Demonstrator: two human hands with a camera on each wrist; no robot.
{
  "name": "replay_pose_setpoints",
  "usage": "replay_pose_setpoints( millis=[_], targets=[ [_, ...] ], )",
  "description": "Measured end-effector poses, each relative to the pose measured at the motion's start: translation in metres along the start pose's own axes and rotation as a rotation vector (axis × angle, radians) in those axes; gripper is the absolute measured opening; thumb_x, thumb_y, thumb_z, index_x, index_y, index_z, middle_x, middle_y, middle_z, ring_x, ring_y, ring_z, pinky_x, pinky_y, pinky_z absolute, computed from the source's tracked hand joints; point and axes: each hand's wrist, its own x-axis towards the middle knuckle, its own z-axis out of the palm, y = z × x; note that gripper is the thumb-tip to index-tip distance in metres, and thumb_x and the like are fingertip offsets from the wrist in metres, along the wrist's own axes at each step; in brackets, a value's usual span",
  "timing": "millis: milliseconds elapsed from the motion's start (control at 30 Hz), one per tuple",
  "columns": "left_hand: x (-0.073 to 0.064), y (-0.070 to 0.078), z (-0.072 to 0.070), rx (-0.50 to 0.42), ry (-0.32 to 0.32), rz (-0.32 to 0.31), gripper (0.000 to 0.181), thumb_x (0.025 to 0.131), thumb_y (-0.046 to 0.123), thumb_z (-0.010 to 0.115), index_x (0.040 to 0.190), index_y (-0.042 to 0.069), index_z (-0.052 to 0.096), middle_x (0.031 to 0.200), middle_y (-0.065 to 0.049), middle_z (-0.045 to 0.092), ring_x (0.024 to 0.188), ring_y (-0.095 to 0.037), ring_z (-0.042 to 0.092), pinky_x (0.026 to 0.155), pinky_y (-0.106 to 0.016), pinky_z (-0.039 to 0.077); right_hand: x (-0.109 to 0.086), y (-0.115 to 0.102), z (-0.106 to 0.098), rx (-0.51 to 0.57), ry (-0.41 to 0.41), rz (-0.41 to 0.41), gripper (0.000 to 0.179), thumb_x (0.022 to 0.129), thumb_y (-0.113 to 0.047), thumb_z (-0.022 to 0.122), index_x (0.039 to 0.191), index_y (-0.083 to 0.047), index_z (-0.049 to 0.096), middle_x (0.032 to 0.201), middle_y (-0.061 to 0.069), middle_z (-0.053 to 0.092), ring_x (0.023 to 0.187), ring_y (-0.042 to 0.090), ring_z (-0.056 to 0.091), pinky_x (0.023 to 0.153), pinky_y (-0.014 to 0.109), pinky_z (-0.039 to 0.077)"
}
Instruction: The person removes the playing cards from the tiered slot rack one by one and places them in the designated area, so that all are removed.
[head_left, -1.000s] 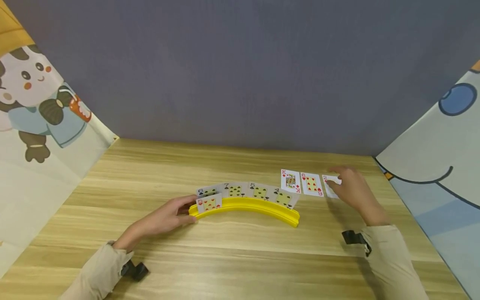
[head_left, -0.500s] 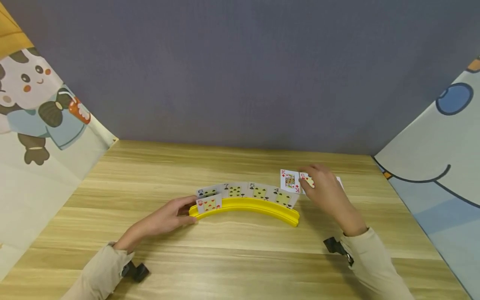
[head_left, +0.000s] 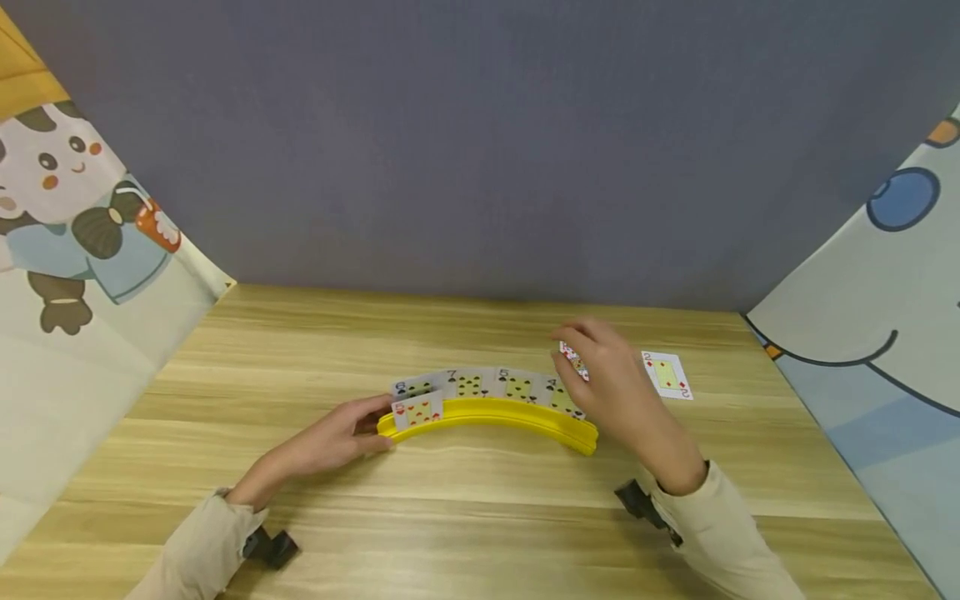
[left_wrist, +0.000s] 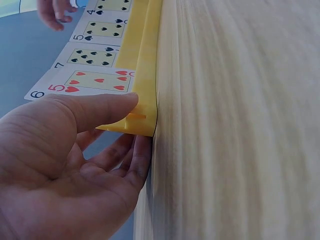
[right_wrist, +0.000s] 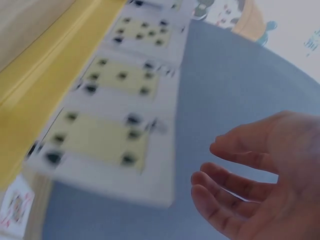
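My left hand point(head_left: 341, 433) grips the left end of a curved yellow card holder point(head_left: 495, 408), thumb in front and fingers behind. A 5 of hearts point(head_left: 417, 411) stands in the holder's front slot. Behind it runs a row of spades: a 6 point(head_left: 405, 387), a 7 point(left_wrist: 92, 56), a 5 point(head_left: 517, 388) and a 4 point(right_wrist: 100, 142). My right hand point(head_left: 618, 387) hovers over the king of diamonds point(head_left: 576, 364), fingers spread and loosely bent. Its fingers point(right_wrist: 235, 182) hold nothing in the right wrist view. The hand hides the spot just right of the king.
A 2 of diamonds point(head_left: 667, 375) lies face up on the wooden table point(head_left: 420, 533), right of my right hand. A grey wall point(head_left: 480, 150) rises behind the table, with cartoon-printed panels point(head_left: 82, 200) at the sides.
My right hand has moved left along the loose cards, from the 2 of diamonds past the 8 of hearts to the king. My left hand stays on the card holder.
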Motion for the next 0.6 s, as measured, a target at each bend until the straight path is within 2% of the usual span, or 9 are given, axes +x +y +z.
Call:
replay_pose_setpoints(
  millis=[133,367,600],
  targets=[
    [0.001,0.0,0.0,-0.017,-0.007,-0.012,0.059,0.097,0.007,0.063,0.149,-0.003,0.038,0.141,-0.025,0.049,0.121,-0.032,0.057,0.094,-0.027,0.052,0.007,-0.017,0.004,0.031,0.005,-0.059,0.02,0.089,-0.003,0.072,0.109,-0.001,0.071,0.11,0.013,0.066,0.101,0.027,0.062,0.082,0.04,0.056],
    [0.001,0.0,0.0,-0.03,-0.019,-0.013,0.059,0.097,0.006,0.063,0.15,-0.004,0.037,0.142,-0.025,0.048,0.121,-0.031,0.057,0.094,-0.027,0.051,0.018,-0.041,0.018,0.082,-0.037,-0.108,0.02,0.091,-0.004,0.069,0.111,-0.004,0.071,0.111,0.009,0.067,0.106,0.024,0.061,0.087,0.037,0.055],
    [-0.001,0.0,-0.002,-0.035,-0.017,0.0,0.059,0.097,0.007,0.063,0.149,-0.006,0.038,0.141,-0.027,0.049,0.121,-0.033,0.057,0.094,-0.027,0.051,0.027,-0.063,0.031,0.102,-0.09,-0.151,0.019,0.091,-0.005,0.069,0.11,-0.007,0.072,0.109,0.003,0.069,0.102,0.018,0.063,0.084,0.03,0.056]
  ],
)
